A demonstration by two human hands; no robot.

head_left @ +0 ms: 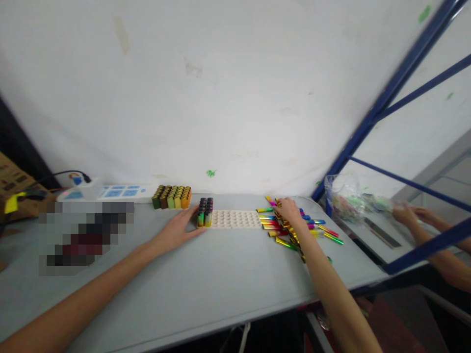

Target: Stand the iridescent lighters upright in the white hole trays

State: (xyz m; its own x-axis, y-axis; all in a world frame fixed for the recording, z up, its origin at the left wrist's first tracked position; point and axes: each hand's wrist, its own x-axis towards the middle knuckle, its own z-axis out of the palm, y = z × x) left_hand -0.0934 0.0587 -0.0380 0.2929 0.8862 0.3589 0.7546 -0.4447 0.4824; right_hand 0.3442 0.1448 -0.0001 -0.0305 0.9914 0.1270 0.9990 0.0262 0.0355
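Tray: a cream rectangular tray with rows of round holes is lying on the pale grey tabletop.
Filled end: slim, shiny multicoloured cylinders with dark tops are standing upright at the tray's left end.
Left hand: the left hand is bracketing the tray's left end, thumb and fingers spread apart; I cannot tell whether it is gripping.
Right hand: the right hand is reaching into the pile right of the tray, fingers bent downward; I cannot tell whether they are closing on a piece.
Pile: glossy metallic tubes in gold, red, blue and green are lying loose just beside the tray's right end.
Gold-topped block: tightly packed upright gold-topped pieces are standing behind and left of the tray.
Far right: a co-worker's hands are working well apart from the tray, beyond a blue metal frame.
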